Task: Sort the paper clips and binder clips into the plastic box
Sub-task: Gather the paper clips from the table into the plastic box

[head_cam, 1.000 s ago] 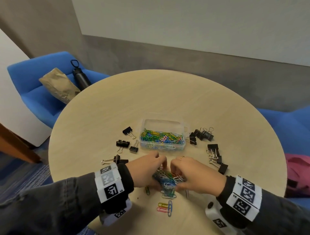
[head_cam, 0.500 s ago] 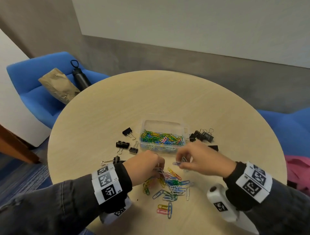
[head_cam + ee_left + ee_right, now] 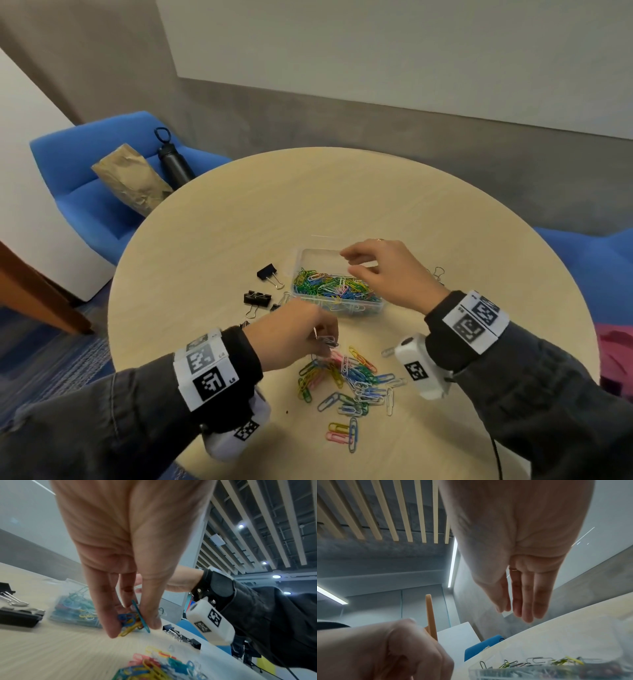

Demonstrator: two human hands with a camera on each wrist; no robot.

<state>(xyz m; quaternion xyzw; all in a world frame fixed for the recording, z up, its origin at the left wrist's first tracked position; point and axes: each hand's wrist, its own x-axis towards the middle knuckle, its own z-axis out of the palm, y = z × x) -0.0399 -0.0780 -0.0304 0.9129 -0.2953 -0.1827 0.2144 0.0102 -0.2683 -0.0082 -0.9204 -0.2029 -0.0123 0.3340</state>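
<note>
A clear plastic box holding coloured paper clips stands mid-table. My right hand hovers above it, fingers straight and empty. A loose pile of paper clips lies near the front edge. My left hand is just above that pile and pinches a small bunch of clips between thumb and fingers. Black binder clips lie left of the box; more lie right of it, mostly hidden behind my right hand in the head view.
The round wooden table has bare room at the back. A blue chair at the far left holds a brown paper bag and a black bottle. A pink item lies off the right edge.
Both hands left the pile they were gathering. My right hand carried clips up to the box and now hovers there empty; my left hand lifted a small pinch of clips.
</note>
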